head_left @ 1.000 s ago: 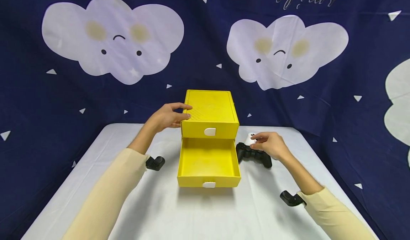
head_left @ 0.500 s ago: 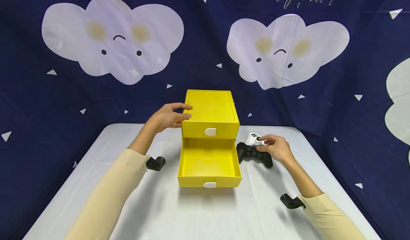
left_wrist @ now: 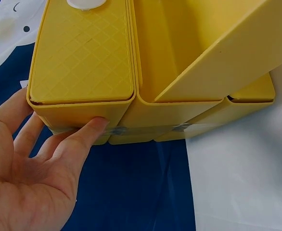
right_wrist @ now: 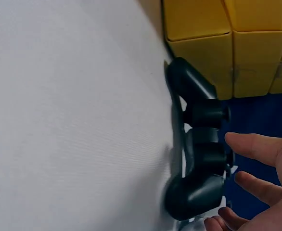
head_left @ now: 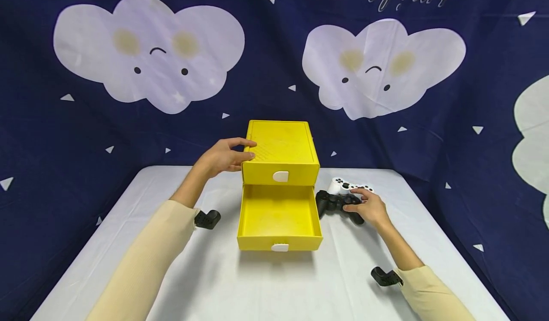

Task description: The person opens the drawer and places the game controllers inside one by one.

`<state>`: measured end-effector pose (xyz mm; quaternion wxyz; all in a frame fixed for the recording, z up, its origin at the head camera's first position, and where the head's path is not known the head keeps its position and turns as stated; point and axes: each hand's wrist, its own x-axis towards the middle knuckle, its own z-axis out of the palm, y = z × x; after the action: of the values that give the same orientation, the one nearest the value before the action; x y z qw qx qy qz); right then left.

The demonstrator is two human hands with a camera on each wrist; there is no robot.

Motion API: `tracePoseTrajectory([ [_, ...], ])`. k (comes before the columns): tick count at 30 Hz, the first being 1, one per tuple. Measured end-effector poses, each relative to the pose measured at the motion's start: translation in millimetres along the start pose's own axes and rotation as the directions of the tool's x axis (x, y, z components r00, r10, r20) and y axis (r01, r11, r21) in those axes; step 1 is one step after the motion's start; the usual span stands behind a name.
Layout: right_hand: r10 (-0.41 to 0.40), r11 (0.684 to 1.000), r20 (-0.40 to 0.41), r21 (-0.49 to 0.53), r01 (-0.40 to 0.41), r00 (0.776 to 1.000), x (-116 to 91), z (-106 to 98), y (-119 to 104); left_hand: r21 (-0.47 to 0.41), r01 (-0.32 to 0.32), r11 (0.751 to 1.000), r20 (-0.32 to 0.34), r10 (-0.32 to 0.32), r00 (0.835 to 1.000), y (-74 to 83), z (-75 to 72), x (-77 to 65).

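Observation:
A yellow drawer unit (head_left: 280,142) stands mid-table, its top drawer shut and the drawer (head_left: 279,211) below it pulled out, with nothing inside. My left hand (head_left: 223,156) rests on the unit's left upper edge, some fingertips on the top and others against the side; in the left wrist view a fingertip (left_wrist: 98,123) presses the side wall. To the right of the unit lies a black game controller (head_left: 330,202), and behind it a white game controller (head_left: 339,186). My right hand (head_left: 371,209) hovers at the black controller's right half, fingers spread and apart from it in the right wrist view.
A white cloth covers the table (head_left: 266,287). A dark blue curtain (head_left: 274,97) with cloud prints hangs behind and beside it. A black wrist camera (head_left: 208,219) sits at my left cuff, another wrist camera (head_left: 386,277) at my right one.
My right hand has moved away from the white controller, right and slightly toward me, over the black one; more of the white controller shows. The left hand and drawer unit stay put.

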<state>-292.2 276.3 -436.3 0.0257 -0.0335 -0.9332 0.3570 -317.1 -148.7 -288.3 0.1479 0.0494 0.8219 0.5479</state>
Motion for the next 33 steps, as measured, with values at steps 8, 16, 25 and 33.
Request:
tracePoseTrajectory([
  [8,0.009,1.000,0.028,-0.001,-0.009,1.000,1,11,7,0.002,-0.001,1.000,-0.001,0.001,1.000,0.5,-0.1,-0.4],
  [16,0.001,1.000,0.044,0.013,-0.001,0.999,6,17,6,0.011,0.002,1.000,-0.001,-0.002,1.000,0.3,-0.2,0.0],
  [25,-0.008,1.000,0.037,-0.004,0.008,0.999,4,18,6,0.022,-0.005,1.000,-0.004,0.005,1.000,0.3,1.1,1.1],
  [33,-0.052,0.998,0.028,-0.017,0.053,0.998,4,17,9,0.013,-0.003,1.000,-0.005,0.003,1.000,-1.3,-0.1,2.0],
])
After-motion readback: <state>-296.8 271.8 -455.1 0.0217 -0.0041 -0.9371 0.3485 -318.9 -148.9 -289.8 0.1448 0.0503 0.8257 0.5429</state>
